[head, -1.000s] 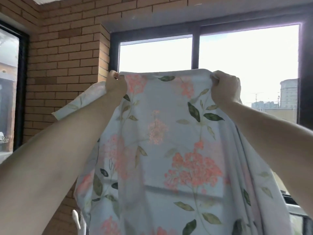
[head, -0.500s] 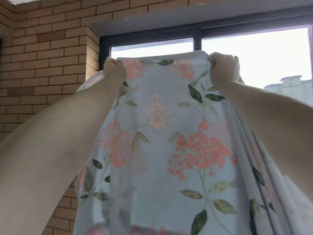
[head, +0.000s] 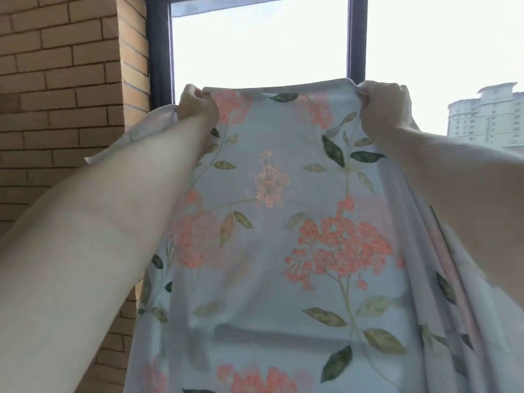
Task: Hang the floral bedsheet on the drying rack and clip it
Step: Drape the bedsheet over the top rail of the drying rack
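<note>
A brick wall (head: 62, 109) fills the left side, and a dark-framed window (head: 357, 38) stands behind, with a distant tower block (head: 487, 114) showing through the glass. In front of it the floral bedsheet (head: 283, 236) is held raised and spread flat, its top hem running left to right between the two fists and the rest hanging down below them; more cloth gathers in folds on the right. The left hand (head: 197, 107) is closed around the hem at one end, the right hand (head: 385, 109) closed around it at the other, both at about the same height. No drying rack or clips show, so which way the rack lies from the hem cannot be told; the hanging step looks barely begun.
</note>
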The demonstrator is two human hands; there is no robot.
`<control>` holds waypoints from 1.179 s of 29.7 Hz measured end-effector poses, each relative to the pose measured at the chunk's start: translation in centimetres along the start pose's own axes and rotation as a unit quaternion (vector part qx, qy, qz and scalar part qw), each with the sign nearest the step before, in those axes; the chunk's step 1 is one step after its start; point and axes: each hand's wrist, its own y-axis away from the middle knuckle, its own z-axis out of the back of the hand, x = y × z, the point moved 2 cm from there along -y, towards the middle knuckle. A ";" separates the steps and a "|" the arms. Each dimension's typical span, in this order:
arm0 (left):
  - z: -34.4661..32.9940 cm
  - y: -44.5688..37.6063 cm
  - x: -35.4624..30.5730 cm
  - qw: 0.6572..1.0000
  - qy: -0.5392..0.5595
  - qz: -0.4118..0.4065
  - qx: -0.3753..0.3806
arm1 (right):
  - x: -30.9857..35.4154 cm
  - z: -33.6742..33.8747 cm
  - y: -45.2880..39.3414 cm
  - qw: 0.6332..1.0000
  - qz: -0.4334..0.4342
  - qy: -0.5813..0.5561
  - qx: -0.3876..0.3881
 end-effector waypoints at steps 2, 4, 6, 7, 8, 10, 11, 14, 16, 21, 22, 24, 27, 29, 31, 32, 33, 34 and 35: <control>-0.9 0.2 1.4 1.000 -0.016 0.006 0.005 | -0.4 -1.7 1.3 0.999 -0.007 -0.006 0.031; -1.8 1.5 3.6 0.999 -0.028 0.022 0.020 | -1.0 -3.7 3.7 0.997 -0.020 -0.012 0.072; -2.6 2.3 5.9 0.997 -0.050 0.029 0.043 | -1.6 -5.9 5.7 0.990 -0.034 -0.012 0.134; -2.8 2.6 6.6 0.996 -0.066 0.024 0.051 | -2.0 -7.0 6.7 0.986 -0.034 -0.010 0.165; -2.8 3.5 7.1 0.994 -0.090 0.021 0.064 | -2.4 -8.0 8.2 0.979 -0.039 0.001 0.200; -2.5 5.6 7.7 0.985 -0.143 0.012 0.096 | -2.8 -9.3 11.2 0.963 -0.049 0.014 0.266; -2.7 6.4 8.3 0.980 -0.165 0.008 0.114 | -3.2 -10.1 12.8 0.950 -0.050 0.017 0.309; -4.4 7.9 10.4 0.969 -0.178 0.001 0.171 | -3.4 -11.5 18.3 0.891 -0.038 0.037 0.451; -5.1 9.0 11.5 0.961 -0.185 0.010 0.207 | -3.4 -12.0 21.8 0.860 -0.039 0.036 0.507; -6.7 12.5 15.1 0.923 -0.223 -0.008 0.312 | -3.9 -12.4 28.3 0.796 -0.043 0.067 0.600; -6.9 13.1 16.1 0.911 -0.241 -0.013 0.335 | -4.0 -12.3 29.0 0.785 -0.044 0.081 0.612; -7.2 14.5 18.1 0.873 -0.283 -0.016 0.397 | -4.3 -12.2 29.7 0.769 -0.051 0.097 0.630; -7.6 17.2 20.5 0.790 -0.322 0.001 0.522 | -4.4 -11.7 30.5 0.755 -0.048 0.117 0.644; -7.3 19.2 21.1 0.729 -0.325 0.020 0.603 | -4.3 -11.3 31.1 0.731 -0.034 0.128 0.670; -6.7 21.0 20.5 0.686 -0.315 0.010 0.656 | -4.3 -11.1 31.6 0.713 -0.031 0.122 0.689; -6.3 21.9 19.8 0.679 -0.292 -0.002 0.673 | -4.2 -10.8 31.7 0.711 -0.036 0.114 0.692; -5.7 22.7 19.0 0.683 -0.255 -0.010 0.684 | -4.0 -10.5 31.8 0.710 -0.042 0.108 0.695; -4.7 23.6 17.9 0.693 -0.214 -0.013 0.689 | -4.0 -10.2 32.0 0.706 -0.043 0.105 0.699; -3.5 24.5 16.6 0.704 -0.175 -0.016 0.688 | -3.9 -10.0 32.0 0.705 -0.042 0.105 0.701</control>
